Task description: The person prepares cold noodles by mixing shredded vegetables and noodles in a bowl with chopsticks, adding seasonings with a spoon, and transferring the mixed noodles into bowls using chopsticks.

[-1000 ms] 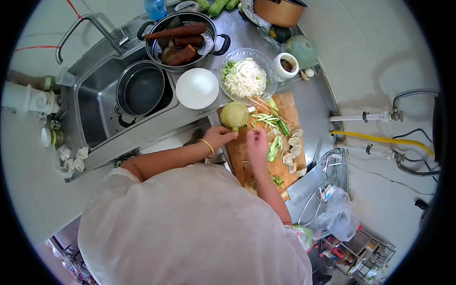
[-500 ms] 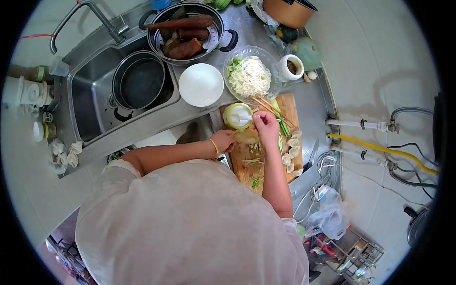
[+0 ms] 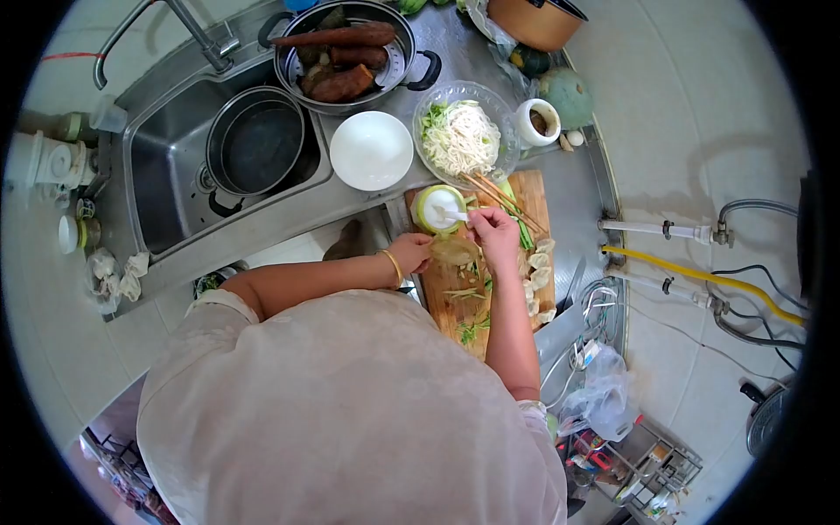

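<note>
- Near end of the wooden cutting board [image 3: 437, 302]: some cut green pieces [image 3: 474, 332] lie loose on it.
- Along the right edge of the board, several pale folded pieces [image 3: 541, 262] stay in a row.
- The left hand [image 3: 409, 252] is closed narrow at the edge of a yellowish see-through lid [image 3: 457, 251], which is open, just near of the jar.
- The right hand [image 3: 495, 236] holds the handle of a white spoon [image 3: 452, 215] between its fingers; the spoon's other end is in the jar.
- The jar [image 3: 423, 210], with green rim and white content, is at the far left part of the board.
- Two chopsticks [image 3: 501, 199] lie at the far right of the jar.
- Farther, a white bowl [image 3: 371, 150] stands left, and a clear dish [image 3: 504, 144] with white strips [image 3: 464, 140] stands right.
- Farthest on the metal table [image 3: 442, 48], a pot [image 3: 408, 52] contains reddish-brown roots [image 3: 350, 59].
</note>
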Available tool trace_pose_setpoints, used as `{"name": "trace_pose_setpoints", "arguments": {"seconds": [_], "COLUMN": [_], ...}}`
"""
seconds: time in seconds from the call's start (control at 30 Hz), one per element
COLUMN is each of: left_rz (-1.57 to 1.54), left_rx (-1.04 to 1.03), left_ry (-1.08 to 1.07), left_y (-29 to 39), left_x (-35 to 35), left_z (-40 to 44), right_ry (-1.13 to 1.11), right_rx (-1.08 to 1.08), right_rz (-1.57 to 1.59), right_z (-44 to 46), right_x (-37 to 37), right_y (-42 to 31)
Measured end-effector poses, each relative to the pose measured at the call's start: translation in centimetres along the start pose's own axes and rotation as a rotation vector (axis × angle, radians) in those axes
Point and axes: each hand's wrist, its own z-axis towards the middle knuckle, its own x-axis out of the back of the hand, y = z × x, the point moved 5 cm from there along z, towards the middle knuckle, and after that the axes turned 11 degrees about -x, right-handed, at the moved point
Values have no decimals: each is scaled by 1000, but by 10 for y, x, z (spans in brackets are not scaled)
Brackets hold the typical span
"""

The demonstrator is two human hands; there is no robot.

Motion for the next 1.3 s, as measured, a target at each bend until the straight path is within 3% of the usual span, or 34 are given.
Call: {"name": "trace_pose_setpoints", "arguments": {"seconds": [0.07,0.27,0.4,0.53,0.77,1.03,1.3], "left_rz": [29,28,139,48,35,28,50], "left_rx": [-3,1,13,24,20,39,67], "left_ry": [5,22,25,51,52,10,19], "left_y": [1,8,23,7,7,2,-5], "left_x": [0,-3,-5,-1,-1,0,1], "left_z": [0,-2,-11,-1,0,4,10], "right_ry": [35,35,79,266,359,350,348], "right_rx": [-91,-85,82,279,487,301,373], "right_rz": [106,239,317,156,251,352,315], "right_z": [2,-11,-4,10,33,12,16], "right_x": [7,19,26,28,41,56,53], "right_y": [7,-11,-42,-79,-114,-84,-93]}}
